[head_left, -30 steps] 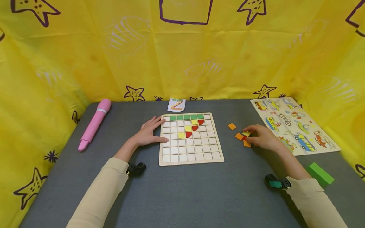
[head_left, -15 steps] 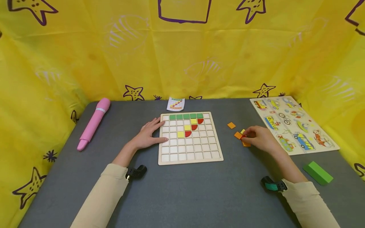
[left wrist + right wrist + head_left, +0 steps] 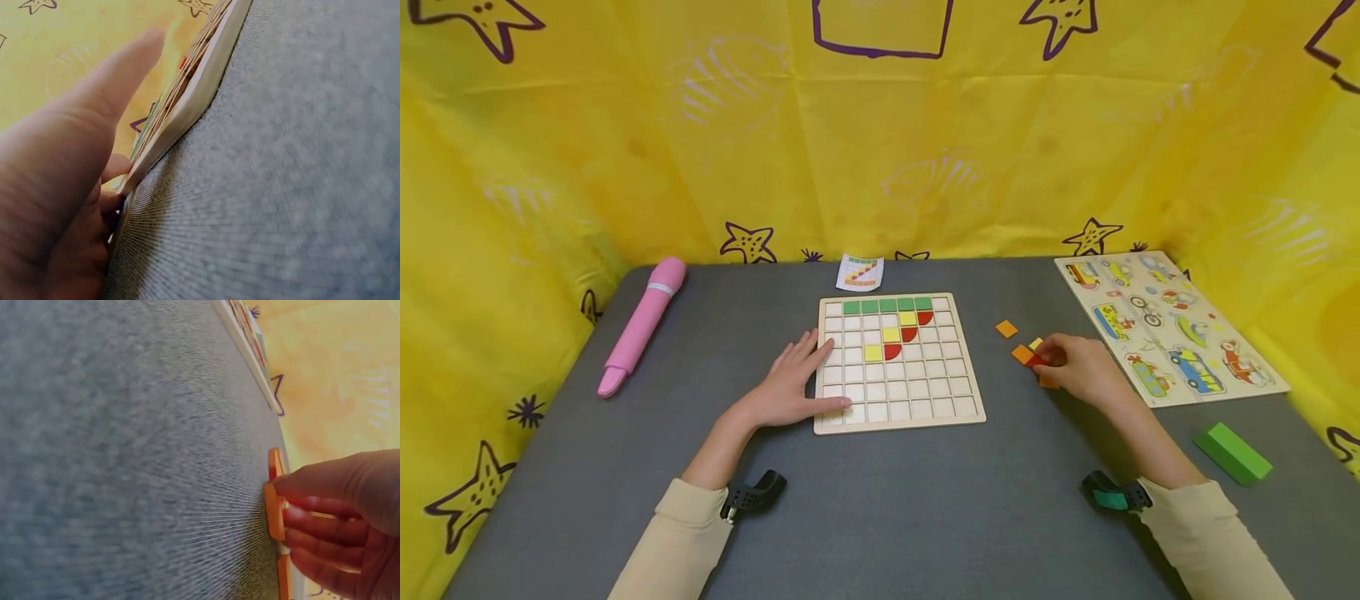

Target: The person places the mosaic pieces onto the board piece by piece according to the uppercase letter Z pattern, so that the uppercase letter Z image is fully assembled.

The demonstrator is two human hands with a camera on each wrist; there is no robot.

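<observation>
My left hand (image 3: 786, 387) lies at the left edge of a wooden grid board (image 3: 973, 412), fingers spread and thumb reaching over its lower left squares. In the left wrist view, fingertips meet the rim of the board (image 3: 194, 97). The board bears a row of green tiles (image 3: 887, 305) at its top, with yellow squares (image 3: 891, 335) and red quarter-round tiles (image 3: 892, 352) running diagonally below. At the right, my right hand (image 3: 1086, 367) pinches a red tile (image 3: 1034, 361) amid loose orange tiles (image 3: 1022, 355) and a yellow tile (image 3: 1036, 343). Its fingers partly hide the pile.
A small pattern card (image 3: 860, 273) lies behind the board. To the left is a pink microphone-shaped object (image 3: 643, 325). A vehicle picture puzzle (image 3: 1172, 325) and a green block (image 3: 1233, 454) lie to the right. Another orange tile (image 3: 1007, 329) lies apart. Yellow cloth (image 3: 880, 125) encloses the table.
My left hand has slid toward me along the board's edge, its thumb now near the lower left corner. My right fingers have drawn in around the red tile, uncovering part of the yellow one.
</observation>
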